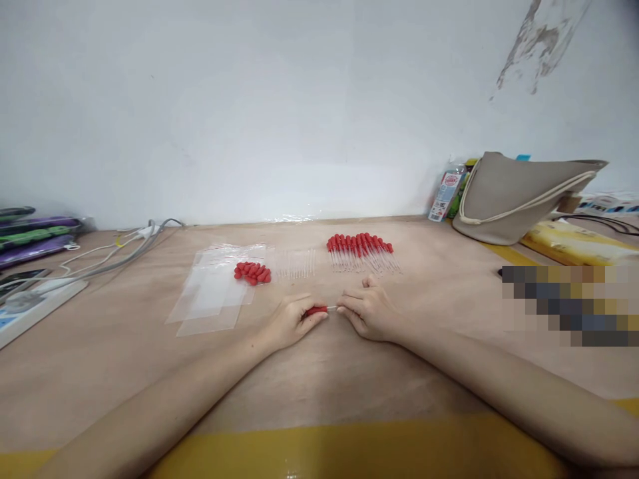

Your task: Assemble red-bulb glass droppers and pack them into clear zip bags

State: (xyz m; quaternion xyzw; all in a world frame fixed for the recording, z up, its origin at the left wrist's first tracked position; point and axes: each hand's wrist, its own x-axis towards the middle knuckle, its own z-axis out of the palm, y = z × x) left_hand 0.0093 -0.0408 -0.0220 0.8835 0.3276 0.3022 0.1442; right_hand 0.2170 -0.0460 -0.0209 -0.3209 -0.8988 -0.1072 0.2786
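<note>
left hand (294,322) holding a red bulb (316,311); right hand (370,313) pinching a clear tube (331,308) at the bulb's three o'clock; tube best kept straight and in line, under gentle pressure

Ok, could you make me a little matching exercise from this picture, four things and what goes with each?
Things:
1. Left hand
2. Right hand
3. Loose red bulbs
4. Clear plastic bags

Places and states:
A. Lying flat and overlapping
B. Holding a slim clear tube
C. Heaped in a small pile
D. Closed around a red bulb

Right pairs: 1-D, 2-B, 3-C, 4-A
</note>
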